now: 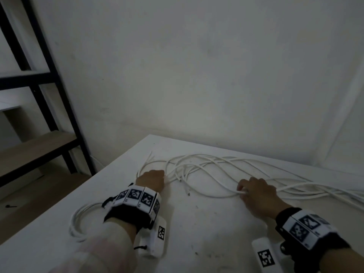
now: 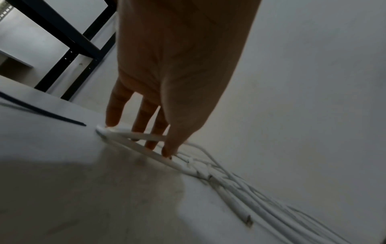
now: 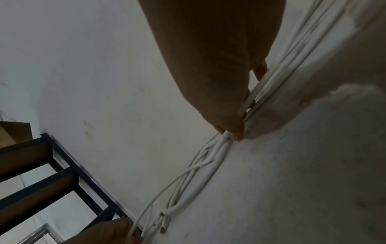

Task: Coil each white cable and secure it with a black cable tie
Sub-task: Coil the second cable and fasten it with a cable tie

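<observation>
Your left hand (image 1: 151, 179) sits at the near-left end of the loose cables (image 1: 216, 170), fingers stretched down onto a tight bend of white cable (image 2: 133, 134) and pressing it against the surface (image 1: 197, 223) — nothing is curled round it. Your right hand (image 1: 256, 196) is further right, thumb and fingertips (image 3: 236, 133) pinching a single strand (image 1: 243, 192) where it lies among the others.

What matters for the next move: the strands run lengthwise from your left hand out to the right and off past your right wrist, so the free length lies to the right, away from the pinned bend. The right hand is the nearer one to that slack; judging from this, it would gather the strand back toward the left hand to form loops.

A finished coil (image 1: 82, 223) lies on the surface just behind your left wrist. A black cable tie (image 2: 41, 111) rests on the surface left of your left fingers — near, but not touching them.

Cut cable ends (image 1: 188, 193) lie between your two hands.
</observation>
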A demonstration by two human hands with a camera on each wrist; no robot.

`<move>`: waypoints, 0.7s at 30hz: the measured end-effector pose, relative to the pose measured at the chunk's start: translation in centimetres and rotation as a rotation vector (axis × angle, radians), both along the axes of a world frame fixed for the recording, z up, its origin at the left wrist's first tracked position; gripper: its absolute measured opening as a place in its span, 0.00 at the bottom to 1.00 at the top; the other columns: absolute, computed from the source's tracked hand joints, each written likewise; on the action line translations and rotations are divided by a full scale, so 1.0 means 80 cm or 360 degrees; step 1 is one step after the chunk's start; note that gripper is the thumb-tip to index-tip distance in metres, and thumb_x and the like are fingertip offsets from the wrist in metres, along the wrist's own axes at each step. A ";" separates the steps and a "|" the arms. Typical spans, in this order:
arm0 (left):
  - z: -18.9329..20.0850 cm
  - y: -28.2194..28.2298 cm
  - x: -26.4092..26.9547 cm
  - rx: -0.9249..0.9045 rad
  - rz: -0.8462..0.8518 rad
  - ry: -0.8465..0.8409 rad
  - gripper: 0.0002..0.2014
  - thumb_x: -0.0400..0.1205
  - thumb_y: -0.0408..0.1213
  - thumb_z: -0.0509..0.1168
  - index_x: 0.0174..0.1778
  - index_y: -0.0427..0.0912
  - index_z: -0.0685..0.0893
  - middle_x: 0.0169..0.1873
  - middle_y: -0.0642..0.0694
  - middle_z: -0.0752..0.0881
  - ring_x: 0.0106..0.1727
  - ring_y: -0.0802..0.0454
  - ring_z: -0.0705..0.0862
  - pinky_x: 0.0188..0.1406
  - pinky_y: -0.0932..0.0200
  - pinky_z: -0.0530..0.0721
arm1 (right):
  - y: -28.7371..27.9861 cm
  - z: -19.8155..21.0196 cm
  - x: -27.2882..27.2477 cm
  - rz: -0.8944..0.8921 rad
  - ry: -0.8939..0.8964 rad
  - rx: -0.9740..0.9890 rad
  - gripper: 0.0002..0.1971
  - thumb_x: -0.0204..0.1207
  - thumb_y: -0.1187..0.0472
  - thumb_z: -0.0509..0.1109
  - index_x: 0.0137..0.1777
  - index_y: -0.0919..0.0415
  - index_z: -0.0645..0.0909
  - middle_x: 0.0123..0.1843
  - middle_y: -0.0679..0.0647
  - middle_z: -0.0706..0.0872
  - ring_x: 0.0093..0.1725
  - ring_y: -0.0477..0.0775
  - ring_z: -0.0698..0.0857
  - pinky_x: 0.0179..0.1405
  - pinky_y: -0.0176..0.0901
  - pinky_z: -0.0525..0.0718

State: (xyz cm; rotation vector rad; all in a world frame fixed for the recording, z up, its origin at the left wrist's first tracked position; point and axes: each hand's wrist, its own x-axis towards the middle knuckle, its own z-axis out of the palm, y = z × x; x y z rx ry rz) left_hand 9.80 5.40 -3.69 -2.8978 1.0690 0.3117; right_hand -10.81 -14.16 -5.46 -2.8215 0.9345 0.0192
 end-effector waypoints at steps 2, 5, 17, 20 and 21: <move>0.005 -0.004 -0.007 -0.0146 0.0042 -0.0151 0.15 0.87 0.39 0.46 0.65 0.41 0.72 0.63 0.38 0.79 0.62 0.40 0.79 0.58 0.51 0.75 | 0.001 0.003 -0.002 0.0011 -0.0083 0.0019 0.05 0.82 0.58 0.56 0.45 0.47 0.68 0.48 0.48 0.71 0.59 0.54 0.74 0.53 0.44 0.64; 0.026 -0.009 -0.019 -0.0562 0.0025 -0.0388 0.15 0.87 0.43 0.46 0.61 0.40 0.72 0.53 0.35 0.84 0.52 0.37 0.82 0.45 0.53 0.74 | 0.004 0.011 -0.004 0.0009 -0.0221 0.0051 0.10 0.82 0.62 0.53 0.41 0.48 0.65 0.46 0.48 0.74 0.52 0.54 0.75 0.53 0.44 0.61; 0.123 -0.039 -0.135 -0.1812 -0.0698 0.0138 0.10 0.85 0.45 0.54 0.50 0.47 0.79 0.20 0.54 0.67 0.20 0.60 0.68 0.22 0.68 0.64 | 0.003 0.088 -0.052 0.0087 -0.1009 0.0327 0.14 0.82 0.60 0.59 0.65 0.63 0.70 0.31 0.48 0.72 0.32 0.50 0.73 0.31 0.41 0.67; 0.132 -0.034 -0.163 -0.1756 -0.0755 0.0086 0.12 0.86 0.42 0.51 0.58 0.47 0.79 0.20 0.53 0.69 0.23 0.59 0.72 0.24 0.66 0.66 | 0.008 0.103 -0.073 0.0080 -0.1099 0.0166 0.14 0.84 0.60 0.54 0.65 0.64 0.74 0.39 0.53 0.78 0.41 0.55 0.76 0.37 0.42 0.66; 0.134 -0.032 -0.170 -0.1743 -0.0772 0.0100 0.13 0.87 0.40 0.50 0.60 0.47 0.78 0.20 0.53 0.69 0.23 0.59 0.72 0.24 0.65 0.66 | 0.007 0.108 -0.083 0.0067 -0.1104 0.0098 0.15 0.84 0.60 0.53 0.63 0.65 0.75 0.43 0.55 0.80 0.43 0.57 0.77 0.39 0.42 0.67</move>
